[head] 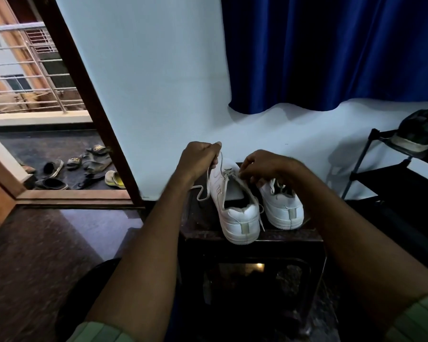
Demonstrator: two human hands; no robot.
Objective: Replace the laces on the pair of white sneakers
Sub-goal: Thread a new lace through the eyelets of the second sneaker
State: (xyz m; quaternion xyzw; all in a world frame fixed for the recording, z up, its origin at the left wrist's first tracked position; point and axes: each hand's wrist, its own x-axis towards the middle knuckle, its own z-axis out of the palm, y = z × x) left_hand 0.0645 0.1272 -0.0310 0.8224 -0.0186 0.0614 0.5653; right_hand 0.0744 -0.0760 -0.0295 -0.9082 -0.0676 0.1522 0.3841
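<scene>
One camera on the person's head looks forward and down along both bare arms, close over the dark shiny stone-topped stand in the middle, facing the pale painted wall, with the open brown wooden doorway on the left and the dark blue cloth curtain up on the right.

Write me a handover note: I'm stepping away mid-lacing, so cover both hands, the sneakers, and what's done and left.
Left hand grips the white lace pulled up and out of the left sneaker.
Right hand pinches the lace at that sneaker's eyelets.
Both sneakers stand heels toward you on the dark cabinet; the right sneaker is untouched, a lace visible in it.
Done: the left sneaker's lace is loosened.
Left: finish this one, then do the other. No spare laces in view.
</scene>
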